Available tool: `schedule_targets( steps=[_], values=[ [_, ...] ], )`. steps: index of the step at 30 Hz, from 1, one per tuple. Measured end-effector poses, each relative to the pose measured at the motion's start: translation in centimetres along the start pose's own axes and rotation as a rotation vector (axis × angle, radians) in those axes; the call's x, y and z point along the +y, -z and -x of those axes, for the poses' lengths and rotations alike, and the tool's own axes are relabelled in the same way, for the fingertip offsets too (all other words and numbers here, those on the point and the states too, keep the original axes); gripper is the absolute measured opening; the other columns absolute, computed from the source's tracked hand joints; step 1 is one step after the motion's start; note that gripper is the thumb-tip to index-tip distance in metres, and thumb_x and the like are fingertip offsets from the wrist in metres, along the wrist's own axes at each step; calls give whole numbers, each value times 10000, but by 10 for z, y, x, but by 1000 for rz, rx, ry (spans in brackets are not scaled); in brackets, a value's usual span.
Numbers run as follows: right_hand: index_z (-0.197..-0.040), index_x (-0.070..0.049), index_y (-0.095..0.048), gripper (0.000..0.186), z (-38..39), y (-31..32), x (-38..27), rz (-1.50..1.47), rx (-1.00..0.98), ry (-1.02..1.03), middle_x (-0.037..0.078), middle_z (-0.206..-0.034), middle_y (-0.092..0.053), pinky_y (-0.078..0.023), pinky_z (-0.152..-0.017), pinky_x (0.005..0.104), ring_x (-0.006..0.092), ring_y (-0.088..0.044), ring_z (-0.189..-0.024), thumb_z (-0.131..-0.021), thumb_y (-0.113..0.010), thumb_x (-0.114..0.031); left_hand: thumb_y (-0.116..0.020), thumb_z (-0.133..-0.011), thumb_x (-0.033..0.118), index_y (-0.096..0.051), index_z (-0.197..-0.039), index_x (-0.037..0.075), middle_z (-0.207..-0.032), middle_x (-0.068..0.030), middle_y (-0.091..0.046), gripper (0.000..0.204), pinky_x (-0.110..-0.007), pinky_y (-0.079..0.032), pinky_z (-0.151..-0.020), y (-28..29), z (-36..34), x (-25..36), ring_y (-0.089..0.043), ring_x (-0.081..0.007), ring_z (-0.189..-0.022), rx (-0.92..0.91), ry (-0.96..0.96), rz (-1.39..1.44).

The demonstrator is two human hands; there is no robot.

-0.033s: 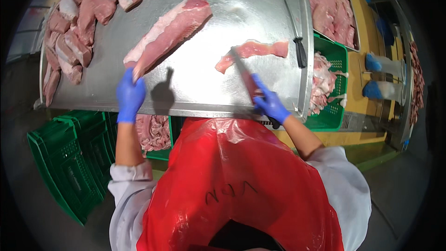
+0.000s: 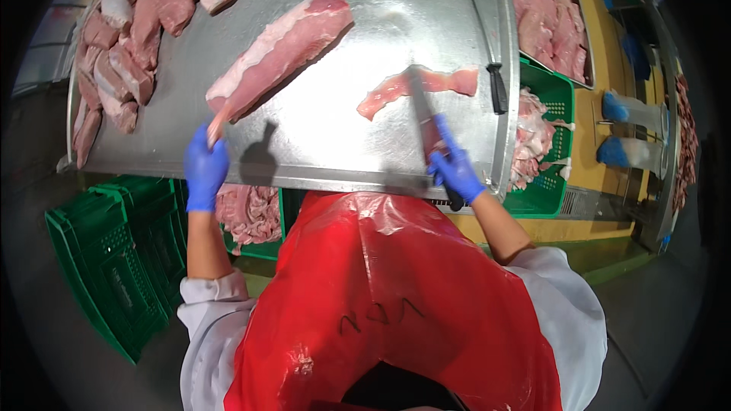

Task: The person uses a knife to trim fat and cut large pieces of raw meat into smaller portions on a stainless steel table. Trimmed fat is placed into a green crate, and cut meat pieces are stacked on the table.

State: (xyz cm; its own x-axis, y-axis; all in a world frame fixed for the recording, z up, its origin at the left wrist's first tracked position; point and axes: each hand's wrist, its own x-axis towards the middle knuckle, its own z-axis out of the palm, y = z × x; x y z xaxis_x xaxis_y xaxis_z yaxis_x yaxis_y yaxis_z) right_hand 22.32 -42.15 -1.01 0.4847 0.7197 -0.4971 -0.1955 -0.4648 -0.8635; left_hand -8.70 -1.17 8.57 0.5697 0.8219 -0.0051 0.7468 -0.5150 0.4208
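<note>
My left hand (image 2: 205,171), in a blue glove, pinches a thin strip of meat (image 2: 218,123) at the near end of a long pork loin (image 2: 285,53). The loin lies slantwise on the steel table (image 2: 327,133); I cannot tell whether the strip is still joined to it. In my right hand (image 2: 459,173), gloved too, is a knife (image 2: 423,110) with its handle in my closed fingers. Its blade points away from me and crosses over a flat trimmed piece of meat (image 2: 384,96) on the table. A sharpening steel (image 2: 496,87) with a black handle rests near the right edge.
Several cut meat pieces (image 2: 145,30) are heaped at the table's left. Right of the table stand a green crate (image 2: 562,91) of trimmings and a tray of meat (image 2: 544,19). Green crates (image 2: 114,274) stand below left, beside a bin of meat strips (image 2: 250,217).
My left hand has drawn slightly left and toward me, so more of the strip shows. The knife has moved right, with its blade further along the trimmed piece.
</note>
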Motion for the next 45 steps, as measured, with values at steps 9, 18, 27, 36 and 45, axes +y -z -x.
schedule_targets(
  steps=[9, 18, 27, 36, 45],
  values=[
    [-1617, -289, -106, 802, -56, 34, -50, 268, 497, 19, 128, -663, -626, -544, -508, 359, 181, -627, -530, -952, -489, -55, -736, -759, 297, -625, -1193, 5, -1185, -235, -637, 535, -496, -465, -1002, -59, 21, 41, -582, -420, -1152, -110, -500, -319],
    [-1608, -301, -2, 826, -24, 28, 1, 712, 350, -136, 373, -930, -651, -496, -798, 575, 529, -649, -871, -948, -472, -144, -611, -887, 207, -520, -1266, 20, -1088, -184, -651, 432, -437, -511, -886, -283, -39, 284, -627, -373, -1034, -434, -818, -353],
    [-1605, -320, -18, 776, -108, 28, -62, 750, 267, -48, 302, -1130, -662, -532, -875, 508, 426, -684, -986, -948, -350, -73, -678, -825, 191, -676, -1215, 51, -1120, -283, -676, 415, -459, -532, -912, -249, -80, 287, -680, -403, -1027, -700, -464, -297],
    [-1607, -313, -99, 798, -15, -10, -15, 709, 150, -2, 278, -1046, -688, -537, -824, 514, 423, -700, -909, -920, -409, -50, -695, -860, 191, -687, -1173, 63, -1003, -167, -717, 338, -421, -540, -775, -247, -182, 203, -690, -338, -897, -714, -583, 56],
    [-1620, -224, -141, 757, 39, 2, 6, 148, 278, 200, 104, -815, -650, -531, -711, 394, 216, -613, -657, -959, -510, -205, -558, -974, 158, -555, -1270, 1, -1061, -97, -665, 335, -300, -525, -818, -101, -46, 453, -655, -161, -926, -1181, -559, 1143]
  ],
)
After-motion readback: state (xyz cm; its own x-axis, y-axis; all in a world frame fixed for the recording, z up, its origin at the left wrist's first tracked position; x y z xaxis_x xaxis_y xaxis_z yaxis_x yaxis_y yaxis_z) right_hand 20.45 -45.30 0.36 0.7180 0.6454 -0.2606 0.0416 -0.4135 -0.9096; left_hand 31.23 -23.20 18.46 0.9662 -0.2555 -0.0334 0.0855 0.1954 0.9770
